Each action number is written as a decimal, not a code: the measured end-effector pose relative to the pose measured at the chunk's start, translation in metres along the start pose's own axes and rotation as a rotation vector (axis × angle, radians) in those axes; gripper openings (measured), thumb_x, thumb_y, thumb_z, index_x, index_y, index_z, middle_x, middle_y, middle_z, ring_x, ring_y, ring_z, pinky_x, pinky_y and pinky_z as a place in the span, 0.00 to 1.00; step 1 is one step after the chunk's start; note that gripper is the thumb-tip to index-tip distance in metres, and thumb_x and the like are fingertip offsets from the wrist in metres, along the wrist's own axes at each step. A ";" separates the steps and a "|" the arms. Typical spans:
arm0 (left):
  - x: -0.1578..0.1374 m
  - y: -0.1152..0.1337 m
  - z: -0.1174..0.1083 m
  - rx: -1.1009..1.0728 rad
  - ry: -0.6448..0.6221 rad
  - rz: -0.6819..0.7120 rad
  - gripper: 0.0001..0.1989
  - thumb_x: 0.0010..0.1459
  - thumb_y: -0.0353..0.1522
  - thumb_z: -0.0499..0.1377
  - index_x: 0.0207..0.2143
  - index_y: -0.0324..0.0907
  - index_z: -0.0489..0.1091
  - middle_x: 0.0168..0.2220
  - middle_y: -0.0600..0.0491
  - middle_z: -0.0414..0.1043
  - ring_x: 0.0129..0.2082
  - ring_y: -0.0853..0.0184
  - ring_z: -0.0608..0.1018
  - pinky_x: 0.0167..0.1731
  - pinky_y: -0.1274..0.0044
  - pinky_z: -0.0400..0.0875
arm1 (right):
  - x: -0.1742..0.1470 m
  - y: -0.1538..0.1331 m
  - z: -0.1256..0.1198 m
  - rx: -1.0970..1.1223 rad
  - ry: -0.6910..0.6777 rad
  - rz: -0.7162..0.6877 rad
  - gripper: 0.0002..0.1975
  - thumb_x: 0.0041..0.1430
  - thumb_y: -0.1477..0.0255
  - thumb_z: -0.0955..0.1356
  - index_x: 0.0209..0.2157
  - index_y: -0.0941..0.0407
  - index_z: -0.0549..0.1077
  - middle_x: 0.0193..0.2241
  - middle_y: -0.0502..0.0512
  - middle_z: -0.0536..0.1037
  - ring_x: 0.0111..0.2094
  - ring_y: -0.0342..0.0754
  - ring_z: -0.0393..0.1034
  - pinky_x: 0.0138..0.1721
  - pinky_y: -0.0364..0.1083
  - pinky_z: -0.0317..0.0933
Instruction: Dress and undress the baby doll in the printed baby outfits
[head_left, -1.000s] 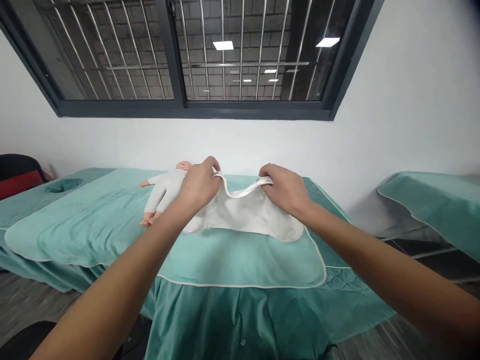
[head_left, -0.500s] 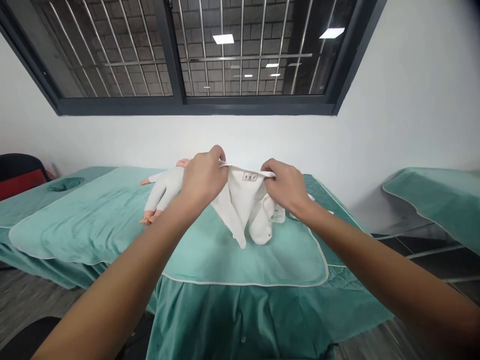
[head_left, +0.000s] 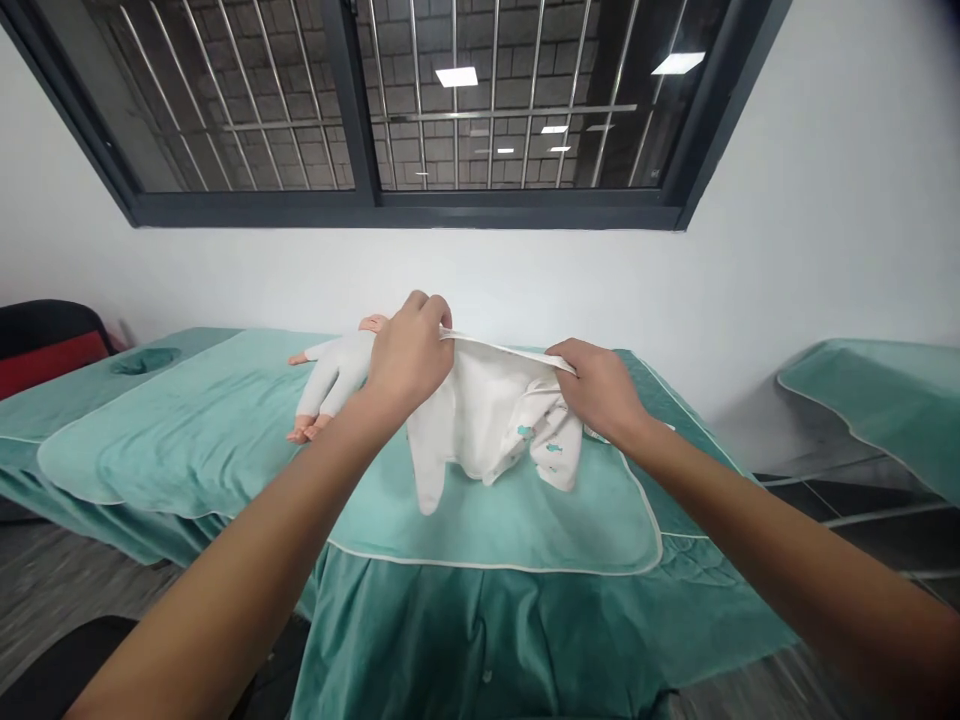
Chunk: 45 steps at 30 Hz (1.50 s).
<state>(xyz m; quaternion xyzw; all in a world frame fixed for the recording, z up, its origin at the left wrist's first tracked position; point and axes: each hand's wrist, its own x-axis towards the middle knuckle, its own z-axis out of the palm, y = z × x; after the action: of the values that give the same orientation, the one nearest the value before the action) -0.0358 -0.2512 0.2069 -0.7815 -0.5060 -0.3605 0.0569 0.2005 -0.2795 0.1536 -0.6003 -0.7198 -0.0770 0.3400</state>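
A white baby garment (head_left: 480,410) with small green prints on one part hangs between my two hands, its upper edge pulled taut. My left hand (head_left: 412,345) is closed on one end of that edge, and my right hand (head_left: 600,385) pinches the other end, slightly lower. Below it lies a light green cloth (head_left: 487,545) with a pale border, spread over the bed. Left of my left hand, a baby doll (head_left: 337,370) in light grey clothes lies on the bed, partly hidden behind the hand.
The bed has a darker green cover (head_left: 465,630) draping down its front. A face hole (head_left: 146,360) shows at the far left, near a black and red chair (head_left: 52,345). Another green-covered bed (head_left: 885,385) stands at right. A barred window (head_left: 405,210) is above.
My right hand has moved right and slightly down, stretching the garment's edge wider. The garment has turned and spread, and green prints now show. The view has shifted a little.
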 end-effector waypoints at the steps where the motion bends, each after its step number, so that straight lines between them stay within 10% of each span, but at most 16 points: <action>1: 0.000 -0.007 0.007 -0.067 -0.036 -0.014 0.10 0.53 0.22 0.52 0.33 0.43 0.67 0.39 0.47 0.72 0.38 0.57 0.74 0.37 0.70 0.64 | -0.003 0.003 0.000 -0.007 -0.019 -0.027 0.17 0.56 0.79 0.60 0.42 0.53 0.75 0.43 0.54 0.80 0.44 0.54 0.73 0.39 0.48 0.59; 7: -0.010 -0.028 0.037 -0.372 -0.197 -0.209 0.06 0.55 0.28 0.55 0.34 0.45 0.71 0.30 0.51 0.74 0.33 0.58 0.74 0.33 0.73 0.63 | -0.011 0.024 0.000 -0.082 -0.168 -0.001 0.16 0.59 0.77 0.60 0.42 0.52 0.76 0.44 0.55 0.79 0.43 0.53 0.73 0.37 0.47 0.60; 17: -0.010 -0.062 0.026 -0.299 -0.554 -0.341 0.19 0.53 0.50 0.59 0.32 0.44 0.73 0.34 0.51 0.74 0.34 0.59 0.74 0.30 0.76 0.65 | -0.004 0.066 -0.006 0.254 -0.163 0.270 0.14 0.56 0.70 0.63 0.42 0.49 0.77 0.41 0.49 0.81 0.39 0.49 0.73 0.36 0.44 0.62; 23: 0.019 -0.116 0.054 -0.098 -0.906 -0.319 0.22 0.53 0.54 0.55 0.31 0.45 0.71 0.35 0.52 0.75 0.32 0.61 0.75 0.30 0.75 0.66 | 0.026 0.083 0.051 0.227 -0.367 0.326 0.13 0.54 0.70 0.63 0.36 0.53 0.78 0.37 0.50 0.81 0.37 0.48 0.73 0.36 0.43 0.61; 32: 0.071 -0.199 0.190 0.366 -0.578 -0.357 0.18 0.62 0.45 0.51 0.40 0.41 0.72 0.40 0.41 0.75 0.42 0.51 0.77 0.38 0.66 0.69 | 0.117 0.112 0.191 -0.274 -0.480 0.439 0.18 0.59 0.66 0.60 0.47 0.53 0.75 0.43 0.60 0.79 0.42 0.58 0.72 0.39 0.51 0.62; 36: 0.063 -0.174 0.229 0.442 -0.323 -0.225 0.14 0.62 0.32 0.52 0.48 0.38 0.69 0.49 0.38 0.71 0.51 0.48 0.72 0.45 0.62 0.68 | 0.126 0.103 0.233 -0.427 -0.332 0.388 0.19 0.62 0.71 0.59 0.50 0.57 0.73 0.46 0.66 0.76 0.46 0.62 0.70 0.44 0.56 0.62; 39: 0.041 -0.142 0.250 0.218 -0.358 -0.127 0.14 0.63 0.28 0.49 0.48 0.39 0.69 0.49 0.42 0.70 0.50 0.55 0.72 0.48 0.66 0.69 | 0.111 0.082 0.259 -0.337 -0.159 0.215 0.20 0.62 0.75 0.59 0.53 0.61 0.71 0.56 0.68 0.70 0.57 0.63 0.61 0.56 0.58 0.56; 45: 0.015 -0.127 0.278 0.051 -0.395 -0.313 0.15 0.63 0.27 0.50 0.51 0.34 0.67 0.58 0.40 0.67 0.58 0.55 0.69 0.58 0.65 0.64 | 0.086 0.045 0.295 0.004 -0.328 0.143 0.23 0.65 0.72 0.57 0.58 0.62 0.65 0.59 0.64 0.69 0.61 0.55 0.59 0.62 0.53 0.52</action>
<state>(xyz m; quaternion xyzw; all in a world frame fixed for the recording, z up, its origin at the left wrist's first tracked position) 0.0022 -0.0529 -0.0227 -0.7474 -0.6308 -0.1925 -0.0799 0.1207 -0.0449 -0.0329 -0.6539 -0.7211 0.0477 0.2238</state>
